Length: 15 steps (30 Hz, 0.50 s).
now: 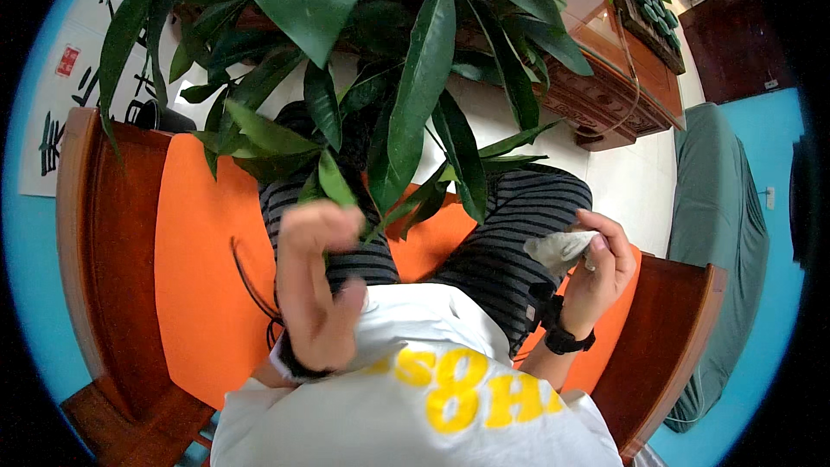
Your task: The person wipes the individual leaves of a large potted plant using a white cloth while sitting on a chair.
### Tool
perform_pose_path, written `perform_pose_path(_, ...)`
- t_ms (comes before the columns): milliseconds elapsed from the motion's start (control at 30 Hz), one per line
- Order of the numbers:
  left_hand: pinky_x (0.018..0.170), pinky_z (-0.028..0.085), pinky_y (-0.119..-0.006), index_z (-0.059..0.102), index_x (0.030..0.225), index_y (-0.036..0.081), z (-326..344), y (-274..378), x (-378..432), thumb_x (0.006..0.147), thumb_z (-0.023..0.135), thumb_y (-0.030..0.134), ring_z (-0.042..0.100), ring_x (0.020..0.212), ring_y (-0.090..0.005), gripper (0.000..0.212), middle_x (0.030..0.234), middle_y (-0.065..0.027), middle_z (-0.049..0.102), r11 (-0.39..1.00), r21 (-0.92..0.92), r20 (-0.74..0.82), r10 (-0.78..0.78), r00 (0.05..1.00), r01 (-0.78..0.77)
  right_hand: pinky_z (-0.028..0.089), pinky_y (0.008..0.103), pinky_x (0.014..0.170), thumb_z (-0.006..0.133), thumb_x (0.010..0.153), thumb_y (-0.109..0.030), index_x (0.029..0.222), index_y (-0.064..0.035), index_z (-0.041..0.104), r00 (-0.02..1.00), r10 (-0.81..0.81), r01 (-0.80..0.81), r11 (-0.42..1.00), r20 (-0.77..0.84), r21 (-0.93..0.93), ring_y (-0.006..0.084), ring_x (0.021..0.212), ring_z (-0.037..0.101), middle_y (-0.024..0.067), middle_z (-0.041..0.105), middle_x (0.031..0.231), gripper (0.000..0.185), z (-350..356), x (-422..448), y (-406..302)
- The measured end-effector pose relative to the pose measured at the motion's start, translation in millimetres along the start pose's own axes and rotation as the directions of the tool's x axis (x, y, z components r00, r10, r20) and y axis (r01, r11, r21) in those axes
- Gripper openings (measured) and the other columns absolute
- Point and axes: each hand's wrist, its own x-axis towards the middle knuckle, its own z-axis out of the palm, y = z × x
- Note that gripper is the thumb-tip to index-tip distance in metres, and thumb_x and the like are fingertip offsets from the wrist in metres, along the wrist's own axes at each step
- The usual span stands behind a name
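Observation:
My left hand (308, 292) is raised over my lap, blurred, with fingers curled and a gap between them and the thumb. Nothing shows in that gap. Just beyond its fingertips hangs a young green leaf (335, 180) of a broad-leaved potted plant (421, 78). Over to the right, my right hand (606, 272) pinches a crumpled, greyish-white tissue or cloth (561, 250) between thumb and fingers. A black band (569, 334) circles the right wrist. Long dark green leaves spread over my knees and hide much of the plant's stems; its pot cannot be made out.
I sit on an orange cushion (201, 272) in a wooden armchair, its arms (674, 324) on both sides. A carved wooden table (603, 100) with a glass top stands ahead. A green-covered long object (716, 240) lies at right. A dark cord (249, 279) rests by my left side.

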Motion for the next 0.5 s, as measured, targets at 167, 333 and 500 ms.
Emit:
perform_pose_path(167,0.067,0.05,-0.03,0.059,0.078,0.007,-3.8,73.9,19.0,0.073,0.059,0.014,0.06,0.086,-0.0231,0.008,0.092,-0.0102,0.061,0.836,-0.021,0.493,0.485,0.722,-0.548,0.043,0.0234,0.065,0.052,0.08,-0.012,0.096,0.0063,0.065,0.999,-0.037,0.038,0.999,0.035,-0.014,0.0121,0.073,0.057,0.0093,0.066,0.085,0.027,20.8,-7.3,-4.2)
perform_pose_path(333,0.055,0.049,-0.024,0.058,0.07,0.009,19.0,116.4,20.9,0.066,0.064,0.014,0.061,0.076,-0.0165,0.009,0.079,-0.0007,0.062,0.79,0.168,0.306,0.527,0.793,-0.59,0.043,0.0254,0.062,0.054,0.08,-0.012,0.092,0.0065,0.064,0.946,-0.186,0.24,0.952,0.266,-0.189,0.0164,0.067,0.056,0.0121,0.062,0.077,0.024,36.4,-7.3,-14.9)
perform_pose_path(500,0.055,0.049,-0.022,0.058,0.072,0.007,36.2,132.2,9.6,0.072,0.064,0.02,0.06,0.077,-0.0149,0.014,0.082,-0.0006,0.062,0.916,0.22,0.154,0.309,0.939,-0.337,0.04,0.0247,0.055,0.057,0.075,-0.005,0.089,0.0055,0.064,0.963,-0.196,0.228,0.958,0.185,-0.175,0.0168,0.059,0.053,0.0111,0.06,0.071,0.018,35.6,-14.5,-6.2)
